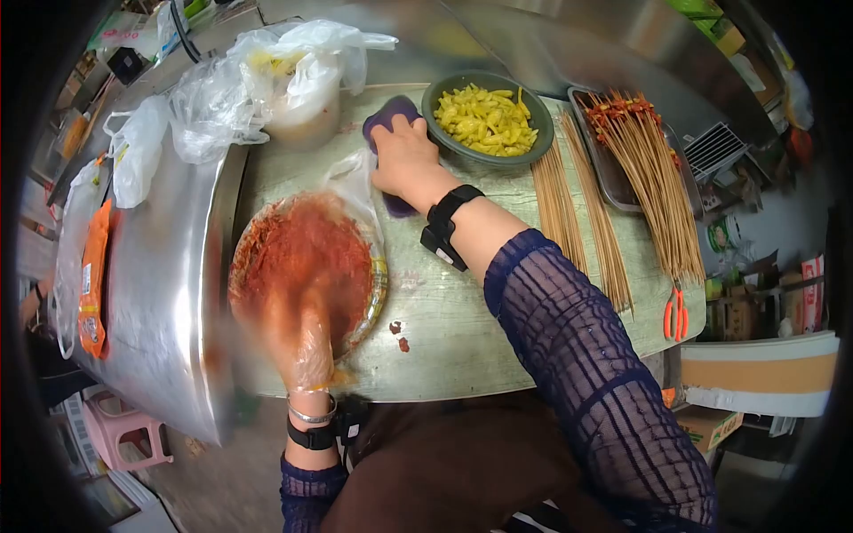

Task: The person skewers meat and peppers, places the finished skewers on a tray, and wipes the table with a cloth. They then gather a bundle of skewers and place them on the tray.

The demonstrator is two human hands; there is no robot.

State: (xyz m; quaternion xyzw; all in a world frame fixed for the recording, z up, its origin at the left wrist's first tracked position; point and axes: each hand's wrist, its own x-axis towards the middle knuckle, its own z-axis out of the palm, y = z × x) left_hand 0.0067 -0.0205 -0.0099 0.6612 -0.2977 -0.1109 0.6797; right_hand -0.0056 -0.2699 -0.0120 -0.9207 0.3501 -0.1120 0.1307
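My left hand (306, 329), in a clear plastic glove, reaches into a round basin (380, 282) of red-seasoned meat (306, 240). Its fingers are sunk in the meat and smeared, so I cannot see whether they hold any. My right hand (404, 162) is bare and clutches a purple cloth (391, 111) on the table, its fingers bent over the fabric. Just right of that hand stands a dark green bowl (433, 133) full of yellow-green pickled peppers (489, 123). A white plastic bag (355, 182) lies at the basin's far rim.
Bare bamboo skewers (593, 218) lie right of my forearm. Beside them, skewers loaded with red meat (633, 120) rest across a metal tray (613, 186). Orange-handled scissors (676, 315) lie near the right edge. Plastic bags (213, 107) crowd the back left, beyond a steel surface (160, 266).
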